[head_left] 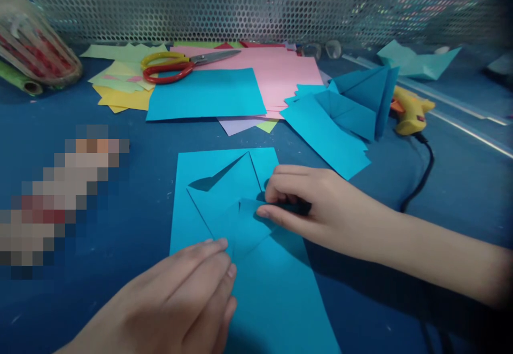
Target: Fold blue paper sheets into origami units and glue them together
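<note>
A small folded piece of blue paper [224, 188] lies on a larger blue sheet [276, 300] in front of me. My right hand [308, 199] pinches a raised flap of the folded paper between thumb and bent fingers, at its right side. At the lower left edge of the same paper, my left hand [188, 290] holds it with fingers drawn together; its thumb is hidden. A dark gap shows along the folded piece's upper left edge, where a layer lifts a little.
Scissors [192, 65] with red and yellow handles rest on coloured paper behind. A folded blue paper shape [360, 102] stands at right, near a yellow glue gun [411, 110] with a black cord. A jar [36, 33] is at far left. A pixelated patch covers the left side.
</note>
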`<state>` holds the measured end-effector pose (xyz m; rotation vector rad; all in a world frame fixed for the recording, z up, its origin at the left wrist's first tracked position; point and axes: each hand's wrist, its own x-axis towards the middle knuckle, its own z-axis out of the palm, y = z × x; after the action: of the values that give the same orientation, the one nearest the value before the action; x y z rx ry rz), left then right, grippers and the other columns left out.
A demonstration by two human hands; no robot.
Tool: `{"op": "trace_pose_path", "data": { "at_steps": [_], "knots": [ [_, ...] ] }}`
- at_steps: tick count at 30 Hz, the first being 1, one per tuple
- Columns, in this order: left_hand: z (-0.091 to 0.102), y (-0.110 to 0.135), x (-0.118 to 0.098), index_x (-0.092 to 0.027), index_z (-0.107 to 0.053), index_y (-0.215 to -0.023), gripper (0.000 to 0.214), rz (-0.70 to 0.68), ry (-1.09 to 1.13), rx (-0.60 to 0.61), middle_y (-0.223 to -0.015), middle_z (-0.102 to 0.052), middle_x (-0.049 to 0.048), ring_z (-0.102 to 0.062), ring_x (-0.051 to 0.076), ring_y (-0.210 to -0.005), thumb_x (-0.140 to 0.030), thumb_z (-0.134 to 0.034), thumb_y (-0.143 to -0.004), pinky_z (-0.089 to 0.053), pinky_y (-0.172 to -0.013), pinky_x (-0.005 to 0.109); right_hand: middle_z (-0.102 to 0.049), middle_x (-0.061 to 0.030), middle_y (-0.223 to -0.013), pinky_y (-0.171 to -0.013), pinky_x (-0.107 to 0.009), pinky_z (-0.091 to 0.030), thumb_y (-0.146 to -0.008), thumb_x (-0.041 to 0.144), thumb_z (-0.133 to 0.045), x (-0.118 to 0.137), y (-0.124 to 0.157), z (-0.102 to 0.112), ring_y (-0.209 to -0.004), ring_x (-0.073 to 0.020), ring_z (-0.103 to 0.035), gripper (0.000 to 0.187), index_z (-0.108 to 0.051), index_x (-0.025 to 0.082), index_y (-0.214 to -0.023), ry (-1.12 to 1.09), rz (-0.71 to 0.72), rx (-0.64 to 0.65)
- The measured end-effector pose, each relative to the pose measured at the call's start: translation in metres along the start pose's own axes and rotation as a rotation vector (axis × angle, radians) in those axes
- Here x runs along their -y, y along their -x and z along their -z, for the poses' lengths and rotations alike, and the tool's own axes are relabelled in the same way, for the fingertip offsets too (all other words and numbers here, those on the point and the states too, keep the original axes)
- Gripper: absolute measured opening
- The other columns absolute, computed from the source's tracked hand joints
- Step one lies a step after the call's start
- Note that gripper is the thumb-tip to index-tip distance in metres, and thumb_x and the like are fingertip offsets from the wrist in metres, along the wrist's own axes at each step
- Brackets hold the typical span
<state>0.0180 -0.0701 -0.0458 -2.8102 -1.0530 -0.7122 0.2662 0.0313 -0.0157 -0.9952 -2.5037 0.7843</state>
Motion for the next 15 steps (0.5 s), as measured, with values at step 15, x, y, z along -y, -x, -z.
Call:
{"op": "trace_pose_path", "data": {
  "at_steps": [15],
  "knots": [
    [0.0087, -0.0007, 0.0081, -0.014, -0.064, -0.122, 0.029, -0.111, 0.024, 0.033, -0.123, -0.072, 0.0020, -0.058, 0.015, -0.130, -0.008, -0.042, -0.104, -0.039, -0.119, 0.029, -0.052, 0.0013, -0.071, -0.056, -0.023, -0.035, -0.098, 0.021, -0.059, -0.0005, 0.0006, -0.0038, -0.062, -0.0113, -0.048, 0.025, -0.052, 0.019, -0.074, 0.007, 0.022, -0.042]
  ]
}}
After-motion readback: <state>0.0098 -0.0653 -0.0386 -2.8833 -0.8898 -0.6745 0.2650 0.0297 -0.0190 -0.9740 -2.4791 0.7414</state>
